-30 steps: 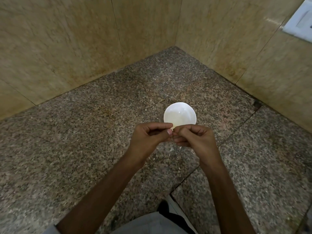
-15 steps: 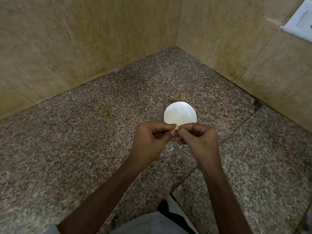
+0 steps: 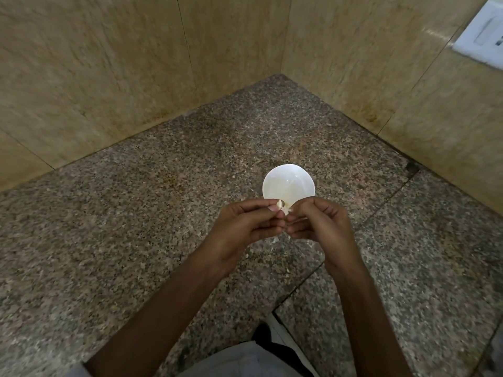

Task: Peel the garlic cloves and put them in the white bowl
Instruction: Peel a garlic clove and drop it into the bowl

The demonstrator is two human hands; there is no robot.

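Granite counter (image 3: 136, 254), speckled brown-grey, is being viewed from above at a corner, with beige marble-look wall tiles (image 3: 109, 77) closing it in on two sides. White bowl (image 3: 288, 180) is being shown upright on the counter near the middle, well apart from both walls. Its near rim is being covered by the fingertips of both hands, so that edge cannot be checked. The inside is being washed out by glare; contents cannot be told.

Garlic clove (image 3: 284, 210) is being pinched between the two hands, off the counter, at the bowl's near rim in the view. Whether it is over the bowl or in front of it cannot be told. Left hand (image 3: 245, 227) is being held curled, thumb and forefinger pinching the clove's left side, with a pale flap of skin (image 3: 279, 204) sticking up at the thumb tip. Right hand (image 3: 318, 224) is being held curled too, fingertips pinching the clove's right side. Most of the clove is being hidden by the fingers.

Pale peel scraps (image 3: 275, 240) are being shown on the counter under the hands, partly blocked by them. A dark seam (image 3: 299, 284) is being seen running diagonally across the counter, passing under the right forearm. White switch plate (image 3: 481, 36) is being shown on the right wall, top corner, cut by the frame edge. Grey clothing (image 3: 239, 360) and a black-and-white item (image 3: 272, 338) are being seen at the bottom edge between the forearms; what the item is cannot be told.
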